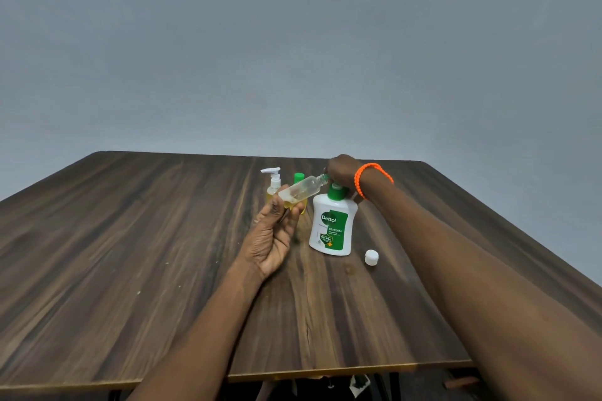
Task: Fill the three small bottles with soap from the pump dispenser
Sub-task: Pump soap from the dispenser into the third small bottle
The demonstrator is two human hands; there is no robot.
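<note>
My left hand [272, 234] holds a small clear bottle [301, 189] tilted, its open neck pointing right at the nozzle of the white and green pump dispenser [332, 225]. A little yellow soap lies in the bottle's lower end. My right hand [342, 169] rests on top of the dispenser's green pump head, hiding most of it. Behind my left hand stand a small bottle with a white pump top [273, 184] holding yellow soap, and a small bottle with a green cap [299, 177], mostly hidden.
A loose white cap [371, 257] lies on the wooden table [130, 238] right of the dispenser. An orange bracelet [371, 174] circles my right wrist. A grey wall rises behind the table's far edge.
</note>
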